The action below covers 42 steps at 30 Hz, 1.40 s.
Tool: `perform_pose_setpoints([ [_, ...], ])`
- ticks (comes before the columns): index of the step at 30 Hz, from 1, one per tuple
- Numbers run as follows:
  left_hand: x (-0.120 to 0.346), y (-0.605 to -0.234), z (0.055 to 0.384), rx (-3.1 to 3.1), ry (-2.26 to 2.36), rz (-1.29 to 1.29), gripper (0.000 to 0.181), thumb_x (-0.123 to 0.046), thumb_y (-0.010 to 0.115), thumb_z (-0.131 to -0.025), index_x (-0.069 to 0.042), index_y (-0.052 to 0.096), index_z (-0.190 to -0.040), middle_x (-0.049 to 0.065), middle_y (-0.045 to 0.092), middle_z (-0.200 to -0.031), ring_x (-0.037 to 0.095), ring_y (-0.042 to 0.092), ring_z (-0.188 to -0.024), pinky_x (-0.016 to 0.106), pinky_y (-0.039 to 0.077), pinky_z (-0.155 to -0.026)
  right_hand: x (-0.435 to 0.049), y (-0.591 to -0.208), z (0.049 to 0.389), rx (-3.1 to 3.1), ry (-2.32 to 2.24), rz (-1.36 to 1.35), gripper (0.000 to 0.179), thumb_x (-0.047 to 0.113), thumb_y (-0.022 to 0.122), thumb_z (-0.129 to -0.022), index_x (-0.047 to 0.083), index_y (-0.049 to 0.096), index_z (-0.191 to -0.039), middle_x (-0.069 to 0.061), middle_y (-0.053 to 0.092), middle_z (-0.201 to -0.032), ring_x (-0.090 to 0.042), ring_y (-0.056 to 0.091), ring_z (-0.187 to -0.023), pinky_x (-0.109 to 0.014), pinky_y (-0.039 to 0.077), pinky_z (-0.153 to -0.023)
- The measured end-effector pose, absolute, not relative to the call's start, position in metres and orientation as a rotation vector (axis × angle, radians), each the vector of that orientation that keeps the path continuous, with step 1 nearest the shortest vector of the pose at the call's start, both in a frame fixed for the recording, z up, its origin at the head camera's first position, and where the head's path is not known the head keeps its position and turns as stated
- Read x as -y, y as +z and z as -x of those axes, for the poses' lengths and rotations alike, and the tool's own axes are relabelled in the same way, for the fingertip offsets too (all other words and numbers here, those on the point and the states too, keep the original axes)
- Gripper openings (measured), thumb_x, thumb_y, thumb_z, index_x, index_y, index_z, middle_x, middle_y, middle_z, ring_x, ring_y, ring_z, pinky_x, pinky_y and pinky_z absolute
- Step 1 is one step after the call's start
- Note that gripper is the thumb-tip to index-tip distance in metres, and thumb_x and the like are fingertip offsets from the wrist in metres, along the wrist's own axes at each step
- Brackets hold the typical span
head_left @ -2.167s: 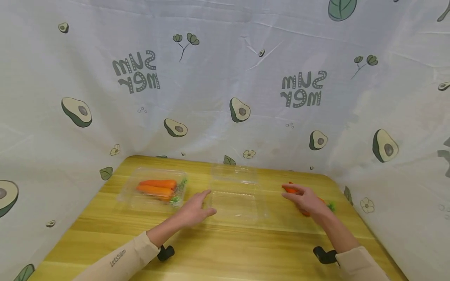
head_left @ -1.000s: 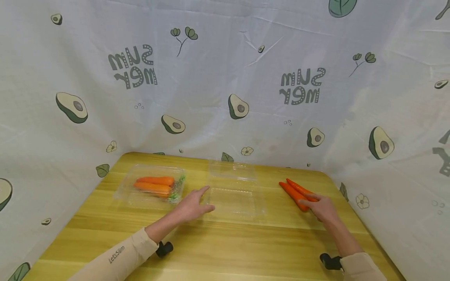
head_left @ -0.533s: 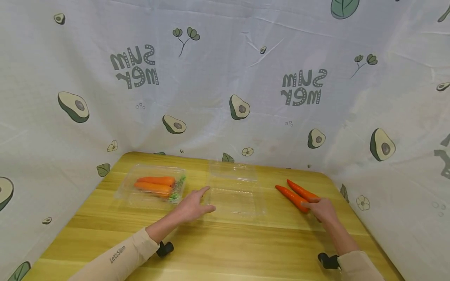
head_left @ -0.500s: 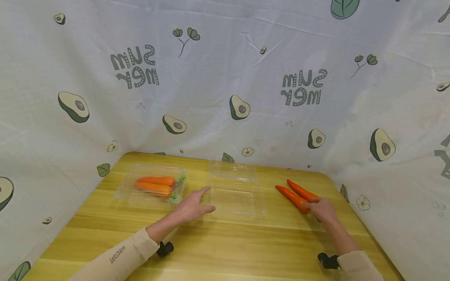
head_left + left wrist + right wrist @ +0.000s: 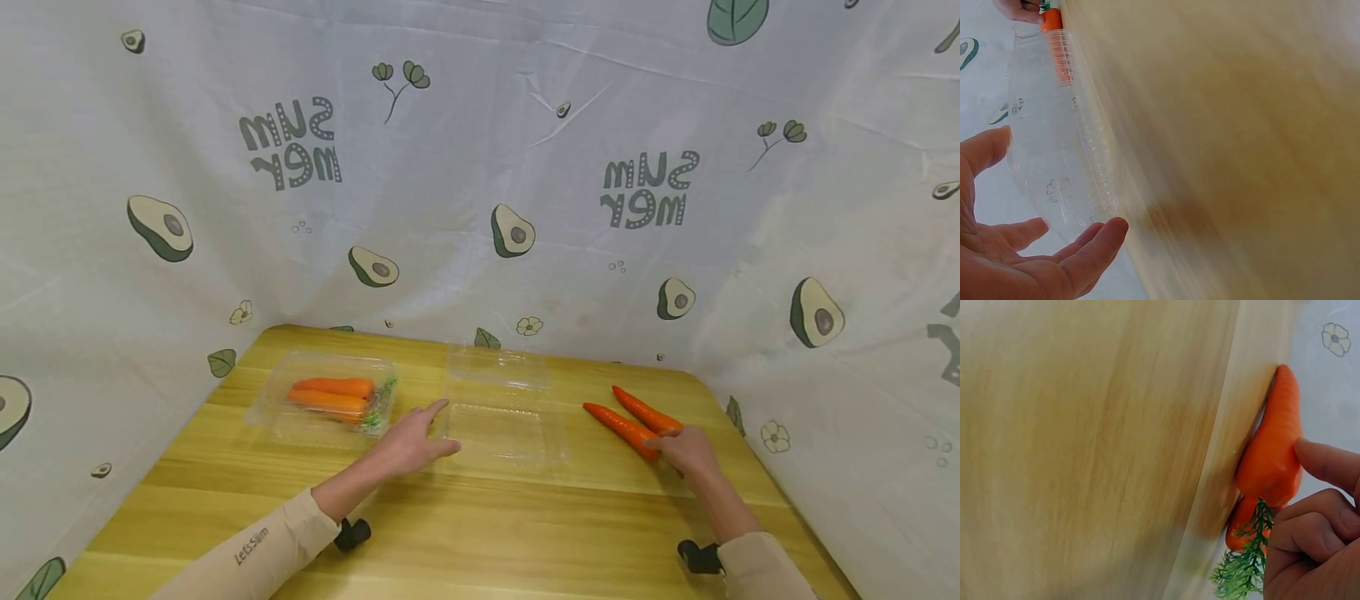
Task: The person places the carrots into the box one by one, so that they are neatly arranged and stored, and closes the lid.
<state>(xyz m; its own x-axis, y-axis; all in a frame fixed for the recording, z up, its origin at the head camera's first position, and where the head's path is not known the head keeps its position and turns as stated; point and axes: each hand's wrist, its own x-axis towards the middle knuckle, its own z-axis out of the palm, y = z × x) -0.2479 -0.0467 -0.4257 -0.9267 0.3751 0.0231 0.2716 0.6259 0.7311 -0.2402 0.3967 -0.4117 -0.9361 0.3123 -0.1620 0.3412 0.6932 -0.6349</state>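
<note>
Two orange carrots lie at the table's right, spread in a narrow V, tips pointing to the back left. My right hand (image 5: pixel 688 450) is at their thick ends and holds the nearer carrot (image 5: pixel 622 427); beside it lies the farther carrot (image 5: pixel 643 408). In the right wrist view, a fingertip (image 5: pixel 1310 453) presses the carrot (image 5: pixel 1272 456), the other fingers are curled, and green leaves (image 5: pixel 1241 569) hang below. My left hand (image 5: pixel 411 442), fingers spread, is at the left edge of a clear plastic box (image 5: pixel 498 429) with its lid raised; contact is unclear.
A second clear plastic box (image 5: pixel 288 429), lid down, stands at the left with carrots (image 5: pixel 330 400) and green leaves inside. Behind the wooden table (image 5: pixel 480 517) hangs a white curtain (image 5: pixel 450 167) printed with avocados.
My right hand came down from above the carrots to their thick ends. The nearer carrot turned, its tip swinging left and toward me, away from the other. The left hand has barely moved.
</note>
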Motion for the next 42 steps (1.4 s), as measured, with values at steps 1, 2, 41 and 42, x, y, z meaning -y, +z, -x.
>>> perform_pose_setpoints([
  [1,0.047,-0.426,0.248,-2.715,1.184,-0.548,0.078,-0.051,0.062,-0.082,-0.021,0.029,-0.146,0.014,0.04,-0.142,0.034,0.038,-0.129,0.053,0.037,-0.097,-0.397,-0.412,0.24,-2.852,-1.079,-0.555,0.06,0.025,0.067,-0.08,-0.015,0.05,-0.121,0.005,0.031,-0.045,-0.009,0.027,-0.037,-0.025,0.028,-0.04],
  [2,0.047,-0.426,0.248,-2.716,1.18,-0.552,0.078,-0.052,0.062,-0.082,-0.021,0.029,-0.146,0.014,0.04,-0.142,0.034,0.038,-0.128,0.053,0.038,-0.097,-0.398,-0.412,0.24,-2.853,-1.073,-0.557,0.059,0.026,0.068,-0.079,-0.015,0.052,-0.119,0.004,0.033,-0.047,-0.009,0.028,-0.038,-0.025,0.029,-0.041],
  [41,0.049,-0.424,0.246,-2.72,1.193,-0.55,0.078,-0.054,0.062,-0.082,-0.021,0.031,-0.145,0.015,0.044,-0.138,0.032,0.047,-0.12,0.051,0.043,-0.091,-0.373,-0.377,0.241,-2.811,-1.057,-0.291,0.065,0.038,0.065,-0.084,-0.011,0.05,-0.125,-0.003,0.045,-0.065,-0.011,0.025,-0.042,-0.025,0.027,-0.041],
  [42,0.049,-0.425,0.246,-2.72,1.196,-0.554,0.078,-0.054,0.062,-0.082,-0.021,0.031,-0.145,0.015,0.044,-0.138,0.032,0.047,-0.12,0.051,0.043,-0.091,-0.371,-0.374,0.242,-2.81,-1.057,-0.277,0.066,0.038,0.065,-0.084,-0.011,0.049,-0.126,-0.003,0.045,-0.065,-0.011,0.025,-0.042,-0.025,0.026,-0.041],
])
